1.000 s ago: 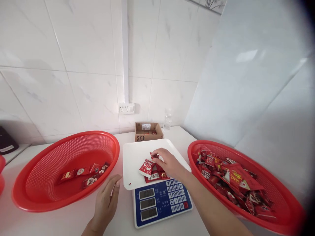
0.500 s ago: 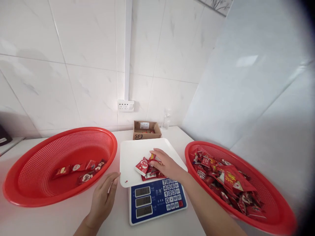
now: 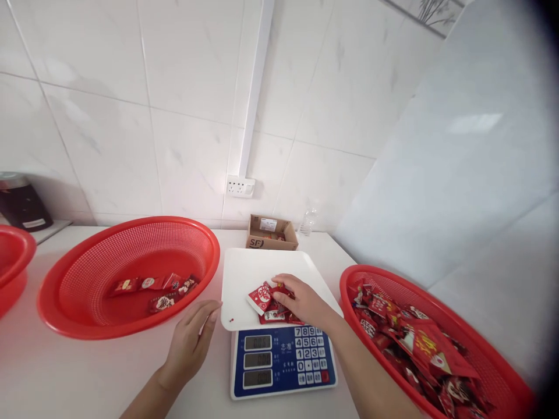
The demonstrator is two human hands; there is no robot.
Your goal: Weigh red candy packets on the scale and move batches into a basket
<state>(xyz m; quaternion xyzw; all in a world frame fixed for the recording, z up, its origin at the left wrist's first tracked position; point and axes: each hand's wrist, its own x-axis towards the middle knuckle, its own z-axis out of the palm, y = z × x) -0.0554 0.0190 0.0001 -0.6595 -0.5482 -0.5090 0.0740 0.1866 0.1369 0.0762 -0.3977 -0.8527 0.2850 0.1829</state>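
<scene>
Several small red snack packets (image 3: 262, 297) lie in a pile on the white pan (image 3: 244, 267) of a digital weighing scale (image 3: 283, 389). My right hand (image 3: 299, 299) reaches over the pile, its thumb and fingers curled round some of the packets, which partly hides them. At the pan's left front corner is my left hand (image 3: 192, 337), fingers stretched out and nothing in it; its fingertips are at the pan's edge. A tiny red bit (image 3: 232, 319) sits near that corner. Blue covers the scale's front panel, with three displays and a keypad.
On the left, a red plastic basket (image 3: 65, 320) holds several packets. Another red basket (image 3: 437, 285) at right is heaped with them, and part of a third red basket (image 3: 17, 279) shows far left. Behind the scale stand a cardboard box (image 3: 273, 233) and a clear bottle (image 3: 308, 221).
The view has turned left, bringing a third basket and a dark container into sight at the left edge. My right hand stays at the packets, its fingers closer together; my left stays beside the pan.
</scene>
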